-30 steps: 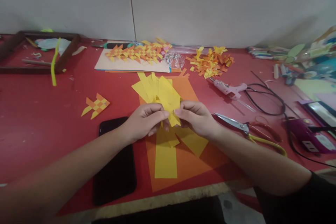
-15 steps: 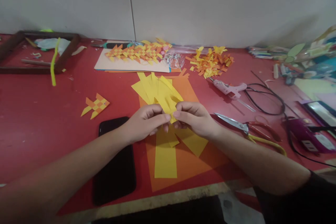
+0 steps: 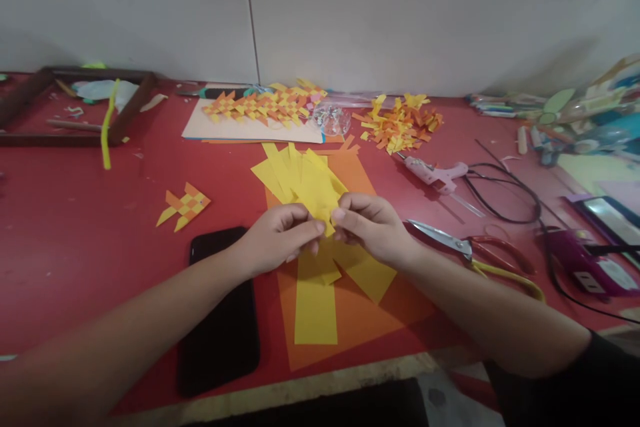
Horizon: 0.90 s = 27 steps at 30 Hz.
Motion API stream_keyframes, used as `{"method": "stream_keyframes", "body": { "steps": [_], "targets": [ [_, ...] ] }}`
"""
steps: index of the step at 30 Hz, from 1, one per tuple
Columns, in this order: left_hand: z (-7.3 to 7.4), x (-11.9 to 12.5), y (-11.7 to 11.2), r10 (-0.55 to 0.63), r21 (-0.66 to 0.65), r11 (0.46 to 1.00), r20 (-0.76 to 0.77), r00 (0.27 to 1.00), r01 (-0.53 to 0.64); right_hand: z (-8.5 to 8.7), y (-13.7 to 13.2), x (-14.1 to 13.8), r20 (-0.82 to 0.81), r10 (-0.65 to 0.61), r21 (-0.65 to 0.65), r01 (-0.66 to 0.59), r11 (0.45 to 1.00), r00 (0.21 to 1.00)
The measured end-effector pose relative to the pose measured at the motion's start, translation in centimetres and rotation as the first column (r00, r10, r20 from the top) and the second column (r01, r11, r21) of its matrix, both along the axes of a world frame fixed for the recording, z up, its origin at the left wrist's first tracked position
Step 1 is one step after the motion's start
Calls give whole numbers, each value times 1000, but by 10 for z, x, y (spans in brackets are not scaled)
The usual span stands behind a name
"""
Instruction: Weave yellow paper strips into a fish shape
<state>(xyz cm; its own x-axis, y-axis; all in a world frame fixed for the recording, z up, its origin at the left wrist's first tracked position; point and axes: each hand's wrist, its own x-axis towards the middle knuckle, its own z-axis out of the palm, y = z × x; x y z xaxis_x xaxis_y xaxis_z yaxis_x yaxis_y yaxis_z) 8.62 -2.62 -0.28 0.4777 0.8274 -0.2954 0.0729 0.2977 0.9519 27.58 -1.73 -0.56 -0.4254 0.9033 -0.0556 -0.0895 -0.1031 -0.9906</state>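
Observation:
Both of my hands meet over the middle of the red table [image 3: 75,247]. My left hand [image 3: 277,237] and my right hand [image 3: 370,227] each pinch the same bundle of yellow paper strips [image 3: 307,180], which fans out away from me. Under the hands lie more yellow strips [image 3: 315,310] on an orange sheet [image 3: 360,313]. A black phone [image 3: 220,327] lies flat beside my left forearm. A small woven orange-and-yellow paper fish [image 3: 183,205] sits to the left.
Scissors [image 3: 470,250] and a pink glue gun [image 3: 435,173] with a black cord lie to the right. At the back are woven fish on a white sheet [image 3: 260,107], a scrap pile [image 3: 400,120] and a wooden frame [image 3: 75,103]. A purple device [image 3: 585,260] sits far right.
The fan of yellow strips has been lowered and flattened between my fingers. My hands stayed in the same spot, pinched close together. The view tilted slightly down.

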Motion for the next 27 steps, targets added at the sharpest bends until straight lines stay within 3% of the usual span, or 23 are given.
{"method": "stream_keyframes", "body": {
  "steps": [5,8,14,17,21,23,25,27],
  "targets": [
    [-1,-2,0,-77,79,993,-71,994,83,1,-2,-2,73,60,-51,-56,997,996],
    [-3,-2,-2,-74,33,997,-65,995,76,1,-1,-2,105,70,-65,-64,996,992],
    [1,0,-3,92,-49,995,129,987,-87,3,0,-3,164,77,-39,-72,997,983],
    [11,-2,-1,170,-78,985,244,955,-156,2,-1,-2,170,132,-53,-125,991,977],
    [30,-10,8,278,-102,960,285,918,-259,0,-4,-2,194,274,-85,-262,961,942],
    [37,-16,16,375,-44,925,274,886,-378,1,-7,-2,263,324,-39,-326,945,909],
    [40,-23,27,444,44,883,245,862,-468,2,-11,-3,371,325,108,-388,915,870],
    [41,-33,37,507,249,819,107,855,-517,4,-14,-5,466,280,318,-454,833,840]
  ]
}}
